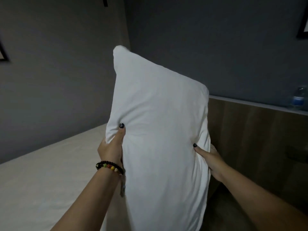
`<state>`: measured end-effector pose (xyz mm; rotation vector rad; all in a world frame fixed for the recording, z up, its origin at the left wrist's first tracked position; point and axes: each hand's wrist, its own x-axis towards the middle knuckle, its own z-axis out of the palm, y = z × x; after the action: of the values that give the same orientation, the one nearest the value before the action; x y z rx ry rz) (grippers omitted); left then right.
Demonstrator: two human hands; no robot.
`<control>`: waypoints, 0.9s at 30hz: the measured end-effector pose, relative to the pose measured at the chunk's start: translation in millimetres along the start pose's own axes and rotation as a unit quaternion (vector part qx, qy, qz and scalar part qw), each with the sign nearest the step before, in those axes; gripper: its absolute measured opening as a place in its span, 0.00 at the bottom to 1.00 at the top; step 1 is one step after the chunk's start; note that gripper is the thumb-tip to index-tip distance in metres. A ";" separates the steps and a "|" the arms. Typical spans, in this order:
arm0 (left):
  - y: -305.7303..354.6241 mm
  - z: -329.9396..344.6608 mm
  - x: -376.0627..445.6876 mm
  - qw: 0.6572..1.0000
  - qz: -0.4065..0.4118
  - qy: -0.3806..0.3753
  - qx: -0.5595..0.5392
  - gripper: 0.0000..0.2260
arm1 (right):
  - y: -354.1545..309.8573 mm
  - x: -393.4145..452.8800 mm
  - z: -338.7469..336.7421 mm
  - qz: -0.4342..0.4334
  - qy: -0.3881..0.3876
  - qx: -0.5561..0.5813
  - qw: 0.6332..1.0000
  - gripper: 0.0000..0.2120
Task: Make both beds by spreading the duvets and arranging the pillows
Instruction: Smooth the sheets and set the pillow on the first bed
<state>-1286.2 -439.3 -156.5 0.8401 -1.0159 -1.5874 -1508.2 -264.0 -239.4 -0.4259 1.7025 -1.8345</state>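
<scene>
Pillow (160, 130) held upright in the air above bed (41, 172); left hand (111, 147) and right hand (208, 157) pinch its side edges. Advice: keep grips level, lower flat against wooden headboard (250, 139).

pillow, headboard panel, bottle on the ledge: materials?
Pillow: white woven fabric case, probably cotton, matte; it creases where the left hand and right hand grip it, so the fill is soft.
Headboard panel: wood or wood-look laminate, with vertical grain and a dull finish.
Bottle: clear plastic by the look, with a blue label; blurred.
</scene>
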 end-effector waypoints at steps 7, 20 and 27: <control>-86.9 136.1 -8.4 0.992 -0.112 0.008 -0.052 0.18 | -58.8 67.8 -138.8 -0.029 0.049 -0.039 0.998 0.27; -202.3 305.2 13.4 0.972 -0.232 0.008 -0.038 0.18 | -95.5 155.9 -282.2 0.006 0.081 -0.110 0.991 0.45; -233.2 339.3 95.4 0.973 -0.225 0.049 -0.017 0.13 | -91.3 243.7 -255.9 0.056 0.100 -0.166 0.979 0.68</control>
<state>-1701.0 -437.5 -237.5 1.1728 -0.7568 -1.9125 -1868.9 -211.7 -221.7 -0.2775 2.1382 -1.5574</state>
